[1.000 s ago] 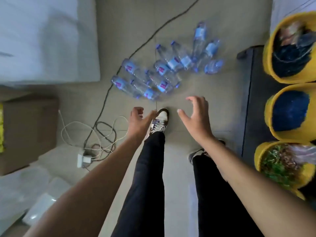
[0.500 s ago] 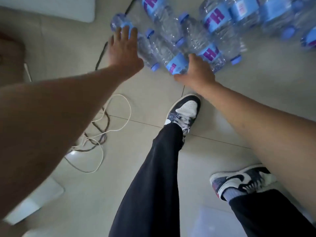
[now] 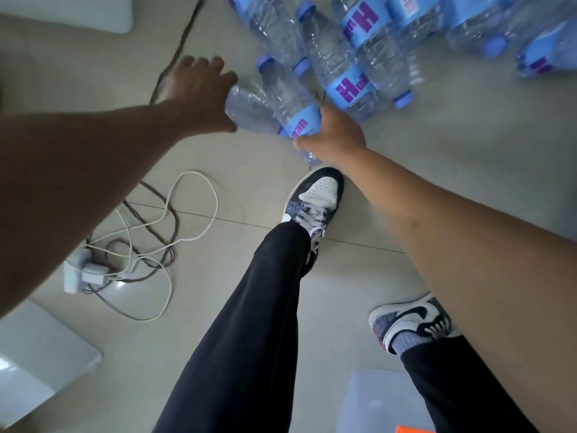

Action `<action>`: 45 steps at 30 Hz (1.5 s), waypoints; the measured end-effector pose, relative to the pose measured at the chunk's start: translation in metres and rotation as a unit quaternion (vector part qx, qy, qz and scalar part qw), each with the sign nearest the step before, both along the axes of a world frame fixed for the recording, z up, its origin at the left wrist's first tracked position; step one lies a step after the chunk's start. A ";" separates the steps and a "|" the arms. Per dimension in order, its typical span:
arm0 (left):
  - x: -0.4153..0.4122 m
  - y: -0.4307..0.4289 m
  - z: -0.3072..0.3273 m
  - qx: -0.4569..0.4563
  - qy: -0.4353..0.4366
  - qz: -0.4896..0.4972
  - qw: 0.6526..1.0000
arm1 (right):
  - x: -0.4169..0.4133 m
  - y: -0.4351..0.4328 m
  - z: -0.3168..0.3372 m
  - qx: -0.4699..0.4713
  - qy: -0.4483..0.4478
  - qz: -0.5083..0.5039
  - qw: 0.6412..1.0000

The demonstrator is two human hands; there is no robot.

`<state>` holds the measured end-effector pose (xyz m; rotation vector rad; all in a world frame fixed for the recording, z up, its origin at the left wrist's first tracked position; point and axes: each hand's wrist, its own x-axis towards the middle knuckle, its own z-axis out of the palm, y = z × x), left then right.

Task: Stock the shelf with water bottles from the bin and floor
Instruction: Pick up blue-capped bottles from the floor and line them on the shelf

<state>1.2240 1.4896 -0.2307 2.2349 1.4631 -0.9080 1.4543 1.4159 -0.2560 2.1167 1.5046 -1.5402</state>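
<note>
Several clear water bottles with blue labels and blue caps (image 3: 359, 48) lie in a heap on the tiled floor at the top of the view. My left hand (image 3: 196, 92) grips one bottle (image 3: 249, 110) by its clear body. My right hand (image 3: 334, 139) holds a second bottle (image 3: 290, 98) at its blue label, cap pointing away from me. The two held bottles touch each other. No shelf or bin is in view.
Tangled white and dark cables (image 3: 150, 245) with a white power adapter (image 3: 81, 273) lie on the floor at left. A dark cable (image 3: 178, 54) runs up past my left hand. My two feet in sneakers (image 3: 315, 201) stand below the bottles. A pale flat panel (image 3: 37, 364) lies at lower left.
My left hand, flat over a bottle before, now grips it. My right hand has closed round the nearest bottle and drawn it slightly toward me. The view has moved closer to the floor.
</note>
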 end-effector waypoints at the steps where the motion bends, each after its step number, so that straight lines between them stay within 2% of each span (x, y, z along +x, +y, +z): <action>1: 0.007 -0.006 0.006 -0.025 0.007 0.040 0.999 | 0.007 -0.005 0.008 -0.009 0.011 -0.012 1.000; 4: 0.022 -0.020 0.021 -0.099 -0.002 0.159 0.982 | 0.030 -0.020 0.037 -0.024 0.060 -0.093 0.994; 7: 0.033 -0.033 0.038 -0.119 -0.075 0.283 0.949 | 0.053 -0.035 0.073 -0.052 0.132 -0.225 0.964; 9: 0.043 -0.041 0.059 -0.115 -0.160 0.391 0.899 | 0.065 -0.044 0.101 -0.046 0.148 -0.281 0.947; 14: 0.093 -0.050 0.148 -0.108 -0.364 0.573 0.726 | 0.090 -0.066 0.196 -0.024 0.204 -0.363 0.909; 16: 0.121 -0.052 0.194 -0.115 -0.418 0.601 0.671 | 0.099 -0.074 0.240 0.000 0.216 -0.377 0.901; 20: 0.175 -0.052 0.297 -0.146 -0.503 0.608 0.597 | 0.118 -0.080 0.338 0.059 0.236 -0.391 0.888; 26: 0.226 -0.064 0.473 -0.186 -0.566 0.576 0.560 | 0.157 -0.083 0.513 0.160 0.288 -0.418 0.846; 30: 0.256 -0.079 0.597 -0.216 -0.588 0.543 0.559 | 0.180 -0.098 0.632 0.226 0.301 -0.423 0.824; 35: 0.285 -0.098 0.725 -0.267 -0.623 0.466 0.569 | 0.203 -0.131 0.763 0.296 0.321 -0.450 0.779; 40: 0.320 -0.110 0.823 -0.375 -0.653 0.351 0.557 | 0.231 -0.172 0.855 0.379 0.322 -0.478 0.724; 45: 0.366 -0.130 0.887 -0.458 -0.650 0.172 0.581 | 0.256 -0.222 0.931 0.442 0.285 -0.526 0.668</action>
